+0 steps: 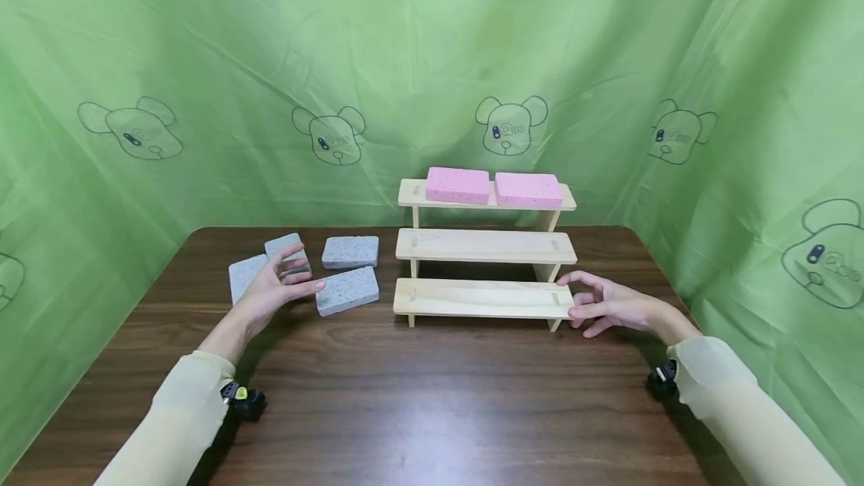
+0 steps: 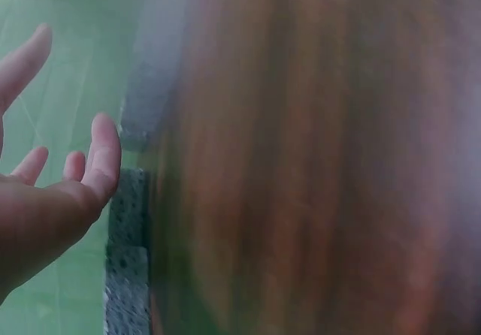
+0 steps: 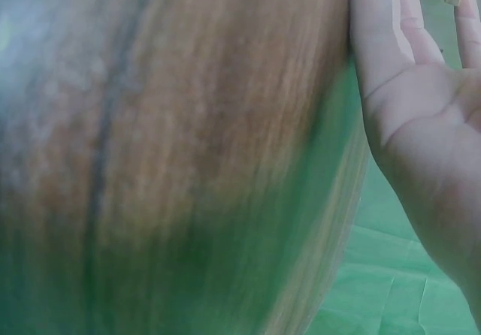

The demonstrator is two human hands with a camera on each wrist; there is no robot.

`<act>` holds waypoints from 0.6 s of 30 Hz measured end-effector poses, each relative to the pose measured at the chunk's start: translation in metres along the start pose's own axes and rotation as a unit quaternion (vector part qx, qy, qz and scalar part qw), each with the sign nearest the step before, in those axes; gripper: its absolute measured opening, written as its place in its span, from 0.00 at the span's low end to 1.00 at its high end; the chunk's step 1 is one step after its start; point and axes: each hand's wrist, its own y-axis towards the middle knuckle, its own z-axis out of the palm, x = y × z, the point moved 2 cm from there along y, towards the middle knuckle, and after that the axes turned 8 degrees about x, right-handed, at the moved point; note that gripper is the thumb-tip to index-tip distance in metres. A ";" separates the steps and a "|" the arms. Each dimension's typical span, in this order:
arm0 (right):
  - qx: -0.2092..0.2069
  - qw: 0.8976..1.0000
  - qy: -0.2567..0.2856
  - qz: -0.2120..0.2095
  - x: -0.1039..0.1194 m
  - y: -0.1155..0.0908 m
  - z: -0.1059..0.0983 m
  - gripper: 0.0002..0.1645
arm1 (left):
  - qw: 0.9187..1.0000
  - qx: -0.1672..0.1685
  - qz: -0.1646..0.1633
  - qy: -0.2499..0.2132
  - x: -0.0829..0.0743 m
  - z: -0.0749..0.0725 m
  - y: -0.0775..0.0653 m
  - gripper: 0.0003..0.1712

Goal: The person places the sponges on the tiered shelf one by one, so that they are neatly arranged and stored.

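On the left, my left hand (image 1: 273, 291) is spread over a group of grey-blue sponges, its fingers overlapping the back sponge (image 1: 280, 241). The thumb tip reaches the near edge of another speckled sponge (image 1: 349, 292). One sponge (image 1: 246, 274) is partly covered by this hand, and a further one (image 1: 351, 251) lies behind. In the left wrist view, loosely bent fingers (image 2: 105, 151) appear beside the sponges. My right hand (image 1: 610, 307) grips the right end of the wooden tiered shelf (image 1: 482, 298) at its lowest board, index finger and thumb bracketing that end.
Two pink sponges (image 1: 457, 185) lie side by side on the shelf's top board. The middle board (image 1: 486, 245) is pale bare wood. Everything stands on a dark brown wooden table (image 1: 432, 396). Green cloth (image 1: 418, 58) with bear-head drawings hangs behind and at both sides.
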 end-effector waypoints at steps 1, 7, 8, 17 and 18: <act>0.000 1.000 0.001 0.000 -0.001 0.002 -0.001 0.31 | 1.000 0.002 0.000 0.004 0.002 -0.002 -0.001 0.60; 0.005 1.000 0.003 -0.002 -0.001 0.005 0.001 0.30 | 1.000 0.020 0.005 0.005 0.013 -0.007 -0.006 0.59; 0.005 1.000 0.005 -0.002 0.001 0.004 0.002 0.30 | 1.000 0.024 0.007 0.003 0.015 -0.007 -0.006 0.59; -0.001 1.000 0.005 0.003 0.007 -0.001 0.005 0.30 | 0.999 0.031 0.019 -0.017 0.020 -0.003 -0.002 0.63; -0.001 1.000 0.006 0.003 0.007 -0.001 0.004 0.30 | 0.999 0.030 0.019 -0.014 0.020 -0.003 -0.002 0.63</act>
